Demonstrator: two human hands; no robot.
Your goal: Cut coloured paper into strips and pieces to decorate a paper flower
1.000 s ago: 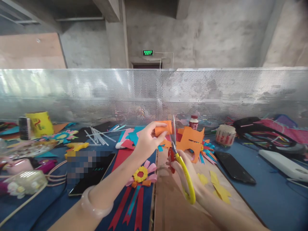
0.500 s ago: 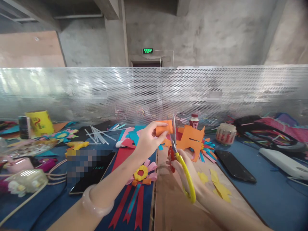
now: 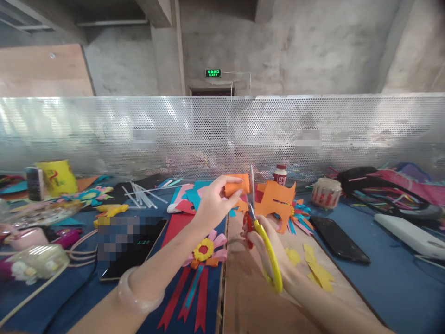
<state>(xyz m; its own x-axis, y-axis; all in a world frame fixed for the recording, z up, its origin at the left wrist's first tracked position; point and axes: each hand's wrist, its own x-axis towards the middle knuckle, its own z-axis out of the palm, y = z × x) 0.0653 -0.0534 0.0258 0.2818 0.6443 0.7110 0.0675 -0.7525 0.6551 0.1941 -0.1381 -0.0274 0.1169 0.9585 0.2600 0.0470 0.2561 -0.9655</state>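
Orange curled paper (image 3: pixel 244 183) is pinched between thumb and fingers of the left hand (image 3: pixel 212 200), just beside yellow-and-red-handled metal scissors (image 3: pixel 253 212) clasped by the right hand (image 3: pixel 275 241); the notched orange paper sheet (image 3: pixel 276 197) looks already cut, the curled paper seemingly unfinished.

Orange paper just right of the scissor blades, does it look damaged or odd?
Yes, the orange paper right of the scissors looks odd: its outline is notched and a dark slit shows near its middle. Probably cutting, not accidental damage.
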